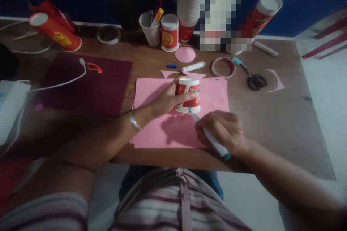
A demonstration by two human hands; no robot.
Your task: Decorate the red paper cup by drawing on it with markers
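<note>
Over the pink paper sheet | left hand clasped an inverted red-and-white paper cup | right hand, knuckles up, gripped a green-ended white marker, tip at that cup's lower rim | behind, a white tapered cup held an orange-topped pen among others | adjacent red cup bore a gold emblem, lettering illegible

Curved left hand, closed right hand

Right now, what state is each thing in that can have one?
Patterned paper cup: held inverted
Green-ended marker: uncapped
Left hand: closed around cup
Right hand: closed around marker
Scissors: shut
Pink paper cone: upright
Pink paper sheet: flat
Pen cup: upright, holding pens
Cup stack: nested
Near tape roll: flat
Far tape roll: flat
</note>
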